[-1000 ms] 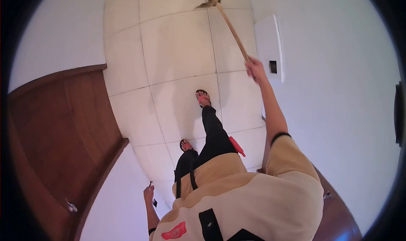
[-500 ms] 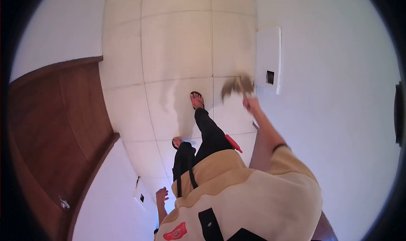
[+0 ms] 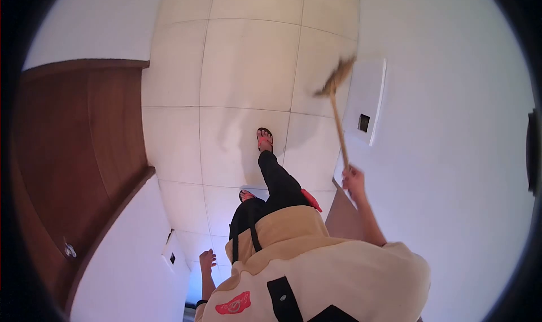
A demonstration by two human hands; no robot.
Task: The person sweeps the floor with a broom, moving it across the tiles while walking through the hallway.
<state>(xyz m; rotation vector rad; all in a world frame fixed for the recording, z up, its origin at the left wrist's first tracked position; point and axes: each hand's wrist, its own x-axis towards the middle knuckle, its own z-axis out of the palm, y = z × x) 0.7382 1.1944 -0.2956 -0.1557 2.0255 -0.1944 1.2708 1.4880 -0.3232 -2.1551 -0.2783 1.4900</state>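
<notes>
My right hand (image 3: 354, 182) is closed round the end of a long, light wooden handle. At its far end is the brown, feathery head of what looks like a feather duster (image 3: 339, 78), slightly blurred, in front of the pale floor and right up to the edge of the white wall on the right. Low at my left side hangs my left hand (image 3: 208, 259), its fingers loosely bent and nothing visible in them. Near that hand is the white wall on the left.
A white panel (image 3: 368, 99) with a dark square hole sits on the right wall (image 3: 446, 152). A brown wooden door (image 3: 73, 141) with a metal handle (image 3: 69, 250) is on the left. Beige tiles (image 3: 248, 62) cover the floor. A red item (image 3: 310, 200) hangs at my hip.
My right hand has drawn back towards me, and the duster has swung from beside the hand to stretch out ahead along the right wall. The view has shifted slightly. My left hand remains low.
</notes>
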